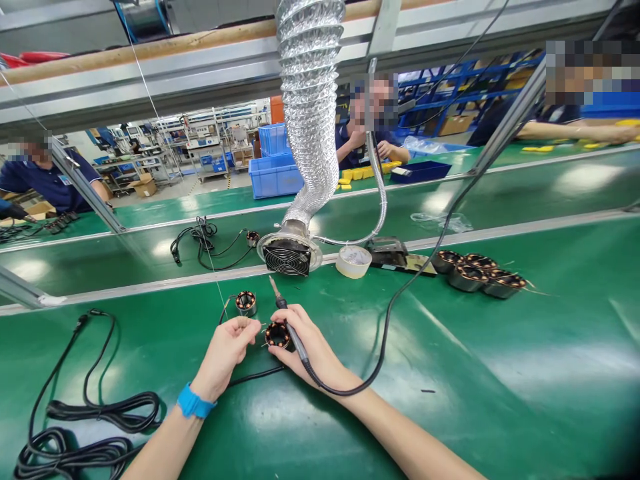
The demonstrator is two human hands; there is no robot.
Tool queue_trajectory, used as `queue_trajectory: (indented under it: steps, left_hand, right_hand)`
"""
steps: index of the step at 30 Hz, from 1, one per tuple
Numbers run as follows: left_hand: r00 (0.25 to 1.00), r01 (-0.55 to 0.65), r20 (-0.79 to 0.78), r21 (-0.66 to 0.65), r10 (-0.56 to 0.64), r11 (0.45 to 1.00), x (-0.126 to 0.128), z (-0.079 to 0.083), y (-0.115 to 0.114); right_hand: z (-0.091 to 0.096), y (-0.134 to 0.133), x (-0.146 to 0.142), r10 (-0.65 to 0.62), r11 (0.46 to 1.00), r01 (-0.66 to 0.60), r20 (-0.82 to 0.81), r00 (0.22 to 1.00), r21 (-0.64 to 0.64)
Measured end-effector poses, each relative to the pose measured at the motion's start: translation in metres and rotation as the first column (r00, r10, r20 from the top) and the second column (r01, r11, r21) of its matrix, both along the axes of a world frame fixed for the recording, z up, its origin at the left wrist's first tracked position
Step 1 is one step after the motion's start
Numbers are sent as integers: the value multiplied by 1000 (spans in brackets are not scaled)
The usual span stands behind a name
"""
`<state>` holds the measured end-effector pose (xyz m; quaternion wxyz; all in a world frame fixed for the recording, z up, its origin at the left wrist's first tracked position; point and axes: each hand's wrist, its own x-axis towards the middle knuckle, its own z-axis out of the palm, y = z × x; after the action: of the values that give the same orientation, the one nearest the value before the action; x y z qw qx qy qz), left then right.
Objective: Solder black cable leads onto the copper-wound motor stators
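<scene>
My right hand [313, 347] holds a soldering iron [299, 343] with its tip pointing up and away. The same hand's thumb and fingers also rest around a small motor stator [277, 335] with copper windings. To its left, my left hand [225, 350] is closed in a pinch at the end of a thin solder wire [214, 273], which comes down from above. Short leads stick out between the pinch and the stator. A second stator [246, 303] with a black cable stands just beyond my hands. A blue band [196, 401] circles my left wrist.
Coiled black cables [107, 410] lie at the left. Ahead are a fume duct [313, 133] with a fan grille [287, 258], a tape roll [353, 261] and several stators [468, 276]. The iron's cord [385, 327] loops across the right. Co-workers sit beyond the bench.
</scene>
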<state>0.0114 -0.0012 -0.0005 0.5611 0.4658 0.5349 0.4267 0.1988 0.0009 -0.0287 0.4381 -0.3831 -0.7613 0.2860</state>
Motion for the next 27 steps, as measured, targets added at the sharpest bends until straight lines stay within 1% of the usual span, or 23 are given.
queue_trajectory:
  steps: [3, 5, 10, 13, 17, 20, 22, 24, 27]
  left_hand:
    - [995, 104, 3, -43, -104, 994, -4, 1, -1]
    - [990, 139, 43, -62, -137, 988, -4, -1, -1]
    - [990, 112, 88, -41, -109, 993, 7, -11, 1]
    - [993, 98, 62, -2, -98, 995, 16, -11, 0]
    - [994, 98, -50, 47, -96, 994, 21, -5, -3]
    - [985, 101, -149, 58, -91, 993, 12, 0, -3]
    - [965, 102, -251, 89, -77, 991, 2, 3, -2]
    - [913, 159, -398, 133, -95, 978, -5, 6, -3]
    - [764, 348, -618, 156, -184, 924, -3, 6, -11]
  right_hand:
    - [0, 1, 1, -4, 1000, 4, -16, 1000, 0]
    - [0, 1, 1, -7, 1000, 7, -28, 1000, 1]
    - [1, 2, -1, -5, 1000, 6, -28, 1000, 9]
    - [2, 2, -2, -13, 1000, 14, -20, 1000, 12]
    - [4, 1, -2, -37, 999, 37, -4, 999, 7]
    - [7, -1, 0, -35, 999, 35, -3, 999, 10]
    - [9, 0, 3, -38, 999, 38, 1, 999, 21]
    - [12, 1, 6, -53, 998, 53, 8, 999, 21]
    - [12, 4, 11, -72, 997, 72, -2, 997, 5]
